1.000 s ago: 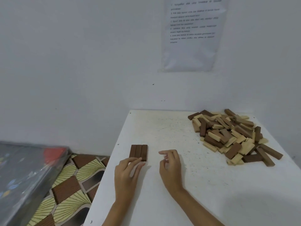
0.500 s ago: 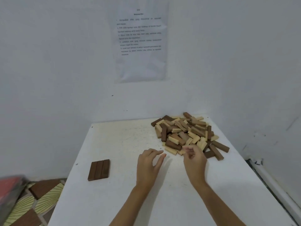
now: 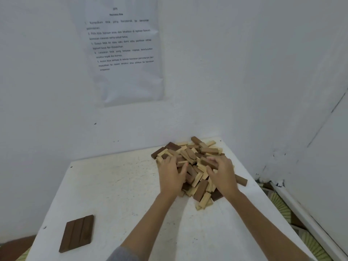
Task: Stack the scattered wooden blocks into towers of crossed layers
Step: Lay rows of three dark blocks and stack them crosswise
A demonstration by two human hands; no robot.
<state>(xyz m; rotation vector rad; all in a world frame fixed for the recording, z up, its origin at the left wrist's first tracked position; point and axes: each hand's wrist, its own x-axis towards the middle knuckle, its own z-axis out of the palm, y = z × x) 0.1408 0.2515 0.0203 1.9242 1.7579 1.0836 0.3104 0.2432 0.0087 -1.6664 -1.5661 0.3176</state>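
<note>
My left hand [image 3: 172, 176] and right hand [image 3: 223, 176] curl into the block pile [image 3: 195, 153], centre frame; I cannot tell whether either grips anything.

white table [image 3: 120, 187], block pile [image 3: 190, 153] (far rt), 3-block row [image 3: 77, 233] nr left

Wall sheet [image 3: 124, 53]: "Kumpulkan blok yang berselerak"

Dim flat light, soft focus, wide-angle edge warping
</note>
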